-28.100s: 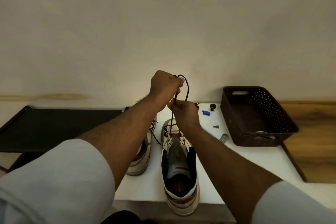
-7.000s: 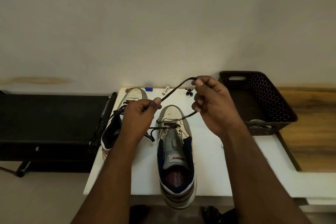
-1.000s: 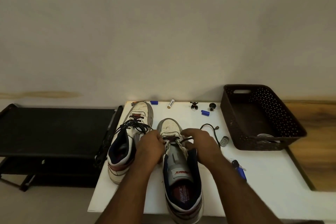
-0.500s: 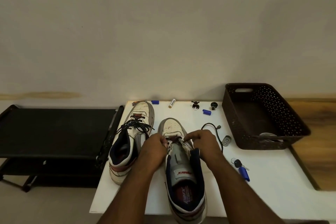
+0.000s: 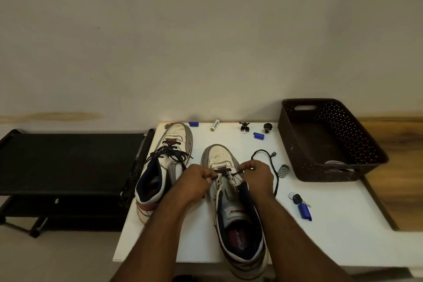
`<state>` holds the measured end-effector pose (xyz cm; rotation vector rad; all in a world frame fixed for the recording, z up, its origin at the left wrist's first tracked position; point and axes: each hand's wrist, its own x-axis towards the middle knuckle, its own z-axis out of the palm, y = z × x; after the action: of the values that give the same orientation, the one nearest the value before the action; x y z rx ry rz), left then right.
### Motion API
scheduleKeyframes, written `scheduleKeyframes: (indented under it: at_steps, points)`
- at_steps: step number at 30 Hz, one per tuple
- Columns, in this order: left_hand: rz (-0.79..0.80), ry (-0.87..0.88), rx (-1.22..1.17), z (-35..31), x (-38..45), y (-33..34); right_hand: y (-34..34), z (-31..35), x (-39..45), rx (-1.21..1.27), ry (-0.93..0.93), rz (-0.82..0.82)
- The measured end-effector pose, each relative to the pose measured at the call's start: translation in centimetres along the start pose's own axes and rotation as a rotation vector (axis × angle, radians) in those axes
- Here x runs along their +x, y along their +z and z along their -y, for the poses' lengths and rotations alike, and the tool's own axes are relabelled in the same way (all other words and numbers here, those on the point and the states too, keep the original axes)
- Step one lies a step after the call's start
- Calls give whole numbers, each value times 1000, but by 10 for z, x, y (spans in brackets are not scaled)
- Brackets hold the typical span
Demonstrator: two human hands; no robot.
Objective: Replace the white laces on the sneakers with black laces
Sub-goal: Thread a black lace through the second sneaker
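Observation:
Two white sneakers stand on the white table [image 5: 332, 224], toes toward the wall. The left sneaker [image 5: 164, 167] carries a black lace threaded and loosely bunched. The right sneaker [image 5: 231, 190] has a black lace [image 5: 263, 154] through its lowest eyelets only. My left hand [image 5: 196, 181] pinches one end of that lace at the shoe's left eyelet row. My right hand [image 5: 257, 173] pinches the other part at the right row; the slack loops out to the right on the table.
A dark perforated basket [image 5: 329, 139] at the table's right holds something white in its near corner. Keys with a blue fob [image 5: 302, 206], a metal tab [image 5: 283, 170], a battery [image 5: 214, 125] and small blue and black bits lie about. A black rack [image 5: 68, 162] stands left.
Over the last second both hands shifted slightly toward the toe of the right sneaker and now pinch the lace at the lower eyelets. The left sneaker has not moved.

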<state>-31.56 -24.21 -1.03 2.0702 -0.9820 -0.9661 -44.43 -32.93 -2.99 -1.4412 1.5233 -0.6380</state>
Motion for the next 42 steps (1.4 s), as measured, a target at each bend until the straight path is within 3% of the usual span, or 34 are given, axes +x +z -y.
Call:
scheduleKeyframes:
  at_steps: [3,7,9,11,13,19,21,26,35,42]
  points:
    - [-115,12,19,3,-4,1,-14,7,1,26,25,18]
    - [-349,111,106,-2,-15,-1,-45,26,-3,-290,-156,228]
    - [-319,69,41,-7,-22,1,-50,29,-11,-304,-220,367]
    - [-252,-17,108,-12,-25,5,-47,30,-18,-351,-267,402]
    - [-189,-80,148,-17,-27,6,-38,29,-22,-436,-324,357]
    - [-4,-156,-19,-24,-27,-4,-17,34,-25,-517,-425,182]
    - [-9,-139,-50,-22,-26,-5,-12,34,-25,-411,-421,176]
    - [-63,-119,-95,-12,-19,-6,-7,24,-24,-85,-318,342]
    - [-59,-186,-324,1,-13,-6,-5,18,-18,-239,-398,416]
    - [-46,-223,-392,-2,-15,-7,-8,18,-15,-217,-413,447]
